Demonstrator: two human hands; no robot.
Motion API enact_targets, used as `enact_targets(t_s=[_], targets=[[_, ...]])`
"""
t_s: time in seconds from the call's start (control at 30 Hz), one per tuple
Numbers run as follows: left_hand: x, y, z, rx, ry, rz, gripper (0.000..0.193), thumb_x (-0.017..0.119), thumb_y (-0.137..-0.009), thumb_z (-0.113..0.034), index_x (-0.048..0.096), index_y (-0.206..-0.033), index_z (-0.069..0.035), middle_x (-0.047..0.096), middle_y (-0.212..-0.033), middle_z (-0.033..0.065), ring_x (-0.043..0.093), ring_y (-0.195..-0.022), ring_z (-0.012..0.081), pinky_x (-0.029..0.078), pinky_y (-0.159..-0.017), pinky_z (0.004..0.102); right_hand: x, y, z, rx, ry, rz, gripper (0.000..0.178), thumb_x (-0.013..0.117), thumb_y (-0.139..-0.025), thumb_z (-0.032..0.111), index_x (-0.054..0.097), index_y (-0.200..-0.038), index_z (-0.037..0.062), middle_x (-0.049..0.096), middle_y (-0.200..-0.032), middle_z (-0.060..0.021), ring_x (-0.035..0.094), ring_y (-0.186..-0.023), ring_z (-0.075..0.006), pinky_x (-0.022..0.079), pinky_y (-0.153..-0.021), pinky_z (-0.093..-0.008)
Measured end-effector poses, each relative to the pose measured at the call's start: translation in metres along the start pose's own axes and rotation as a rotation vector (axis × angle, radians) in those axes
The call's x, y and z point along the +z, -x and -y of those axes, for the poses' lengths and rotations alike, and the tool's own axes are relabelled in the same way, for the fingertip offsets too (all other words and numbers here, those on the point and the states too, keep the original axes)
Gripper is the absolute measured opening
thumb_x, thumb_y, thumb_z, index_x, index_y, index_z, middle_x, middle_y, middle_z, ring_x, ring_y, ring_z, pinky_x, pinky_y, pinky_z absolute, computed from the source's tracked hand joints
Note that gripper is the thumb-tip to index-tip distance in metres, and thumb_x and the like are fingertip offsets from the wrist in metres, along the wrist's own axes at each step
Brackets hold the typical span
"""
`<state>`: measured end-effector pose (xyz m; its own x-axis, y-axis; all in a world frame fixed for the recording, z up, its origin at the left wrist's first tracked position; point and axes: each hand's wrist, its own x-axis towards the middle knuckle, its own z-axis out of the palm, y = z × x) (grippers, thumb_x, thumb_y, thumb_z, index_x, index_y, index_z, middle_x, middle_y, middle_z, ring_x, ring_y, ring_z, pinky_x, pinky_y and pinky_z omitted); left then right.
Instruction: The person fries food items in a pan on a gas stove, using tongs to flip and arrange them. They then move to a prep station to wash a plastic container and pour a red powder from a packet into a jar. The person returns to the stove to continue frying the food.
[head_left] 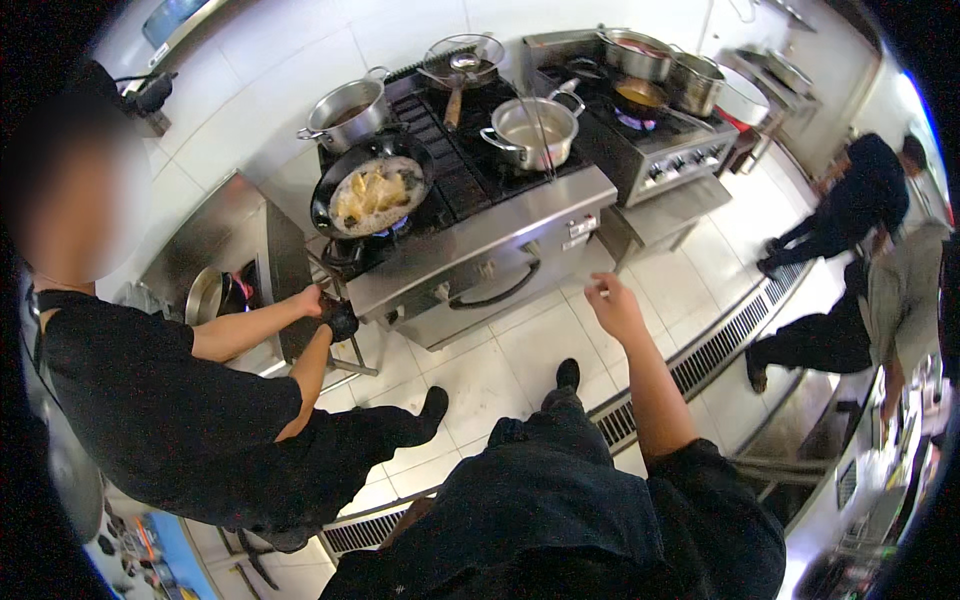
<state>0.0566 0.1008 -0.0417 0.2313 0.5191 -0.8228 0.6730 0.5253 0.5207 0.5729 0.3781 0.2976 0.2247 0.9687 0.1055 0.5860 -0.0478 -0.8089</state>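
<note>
My right hand (615,308) is raised over the floor in front of the stove, fingers half bent and a little apart, with nothing seen in it. It touches nothing; the steel stove front (560,215) is the nearest thing, beyond it. My left hand is out of sight; only a sliver of skin shows beside my dark apron (545,500). On the stove's left burner, a black wok (322,190) holds golden pieces (375,195) in bubbling oil over a blue flame. A steel pot (535,135) with light liquid stands on the right of this stove.
Close at left, a person in black (170,390) grips a dark object (340,318) by the stove corner. Another steel pot (345,112) and a wooden-handled strainer (454,108) are farther back. A second stove (660,165) has lit burners. Floor grates (735,330) and people (860,200) are at right.
</note>
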Motion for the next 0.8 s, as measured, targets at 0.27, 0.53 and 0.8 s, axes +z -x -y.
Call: enact_targets(t_s=[0.27,0.53,0.8], targets=[[0.063,-0.036,-0.086,-0.1,-0.036,-0.352,0.044,0.051,-0.086,-0.033,0.056,-0.111,0.003,0.063,-0.101,0.0175,0.061,-0.089,0.0305,0.048,-0.076,0.0405,0.054,-0.242,0.023,-0.196,-0.093,-0.153,0.06,0.071,-0.073,0.026,0.033,-0.114,0.0035,0.049,-0.104,-0.0222,0.052,-0.094,-0.0344,0.043,-0.08,-0.0428],[0.122,-0.031,-0.118,-0.209,0.519,-0.453,0.046,0.058,-0.079,-0.033,0.057,-0.112,-0.001,0.06,-0.108,0.0217,0.059,-0.099,0.0342,0.048,-0.084,0.0415,0.061,-0.275,0.056,-0.24,0.208,-0.018,0.052,0.059,-0.075,0.01,0.026,-0.115,0.0018,0.046,-0.108,-0.0349,0.054,-0.088,-0.0511,0.047,-0.077,-0.0532],[0.133,-0.062,-0.087,0.041,0.011,-0.424,0.047,0.058,-0.079,-0.035,0.058,-0.112,-0.002,0.06,-0.108,0.0213,0.058,-0.101,0.0339,0.047,-0.084,0.0409,0.07,-0.283,0.053,-0.199,0.165,-0.023,0.043,0.052,-0.075,0.001,0.035,-0.113,0.0064,0.061,-0.094,-0.0248,0.058,-0.087,-0.0433,0.044,-0.077,-0.0477]])
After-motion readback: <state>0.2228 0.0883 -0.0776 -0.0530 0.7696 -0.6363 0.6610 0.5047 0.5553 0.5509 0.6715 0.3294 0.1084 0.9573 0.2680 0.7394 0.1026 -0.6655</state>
